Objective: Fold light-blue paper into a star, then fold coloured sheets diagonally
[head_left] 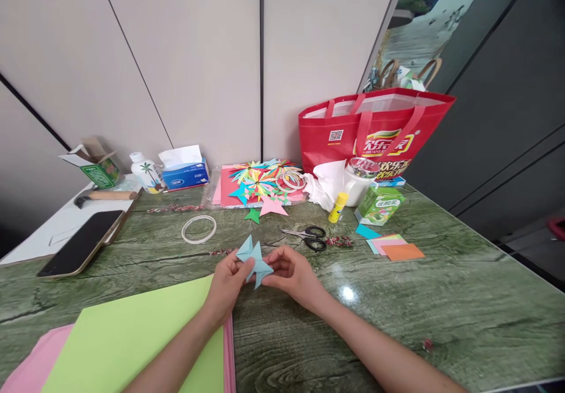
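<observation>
A light blue folded-paper star with pointed arms is held up over the table in front of me. My left hand grips its left side, the thumb pressed on the middle of the paper. On the right, my right hand pinches one of its points between thumb and fingers. The fingers behind the paper are partly hidden. Beyond my hands lie black-handled scissors, a roll of white tape, a pink paper star and a small green paper star.
Green and pink paper sheets lie under my left forearm. A phone rests at left. Behind stand a tissue box, colourful folded paper, a glue stick, a green carton and a red bag. Small paper pieces lie right.
</observation>
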Demonstrator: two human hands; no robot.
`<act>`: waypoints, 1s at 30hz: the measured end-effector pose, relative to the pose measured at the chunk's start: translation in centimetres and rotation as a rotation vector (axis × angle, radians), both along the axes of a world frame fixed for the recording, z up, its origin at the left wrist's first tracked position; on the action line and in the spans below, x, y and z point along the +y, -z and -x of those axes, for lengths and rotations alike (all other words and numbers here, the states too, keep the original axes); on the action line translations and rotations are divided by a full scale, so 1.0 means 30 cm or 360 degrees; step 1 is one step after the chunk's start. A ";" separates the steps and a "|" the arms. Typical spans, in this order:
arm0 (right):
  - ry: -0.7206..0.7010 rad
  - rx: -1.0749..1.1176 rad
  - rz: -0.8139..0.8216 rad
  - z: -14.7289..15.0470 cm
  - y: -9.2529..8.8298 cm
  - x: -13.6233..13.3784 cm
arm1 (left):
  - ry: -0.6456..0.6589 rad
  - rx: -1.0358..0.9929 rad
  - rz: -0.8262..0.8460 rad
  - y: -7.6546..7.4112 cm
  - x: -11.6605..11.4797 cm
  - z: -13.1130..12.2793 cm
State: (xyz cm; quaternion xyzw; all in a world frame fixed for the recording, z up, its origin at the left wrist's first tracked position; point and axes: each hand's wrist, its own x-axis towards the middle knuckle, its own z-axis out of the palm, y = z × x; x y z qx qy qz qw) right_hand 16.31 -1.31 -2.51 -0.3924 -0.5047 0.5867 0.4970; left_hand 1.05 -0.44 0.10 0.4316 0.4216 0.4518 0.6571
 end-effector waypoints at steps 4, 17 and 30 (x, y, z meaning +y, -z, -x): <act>0.0025 0.0080 0.0183 0.004 0.000 0.005 | -0.0017 0.0110 0.0012 0.001 -0.003 0.006; -0.0085 0.0234 0.0400 0.008 -0.029 -0.012 | 0.0043 0.0465 -0.0179 0.004 -0.007 -0.001; -0.0103 -0.0416 -0.0569 -0.012 -0.016 -0.017 | -0.0091 0.0147 0.0047 0.000 0.015 0.014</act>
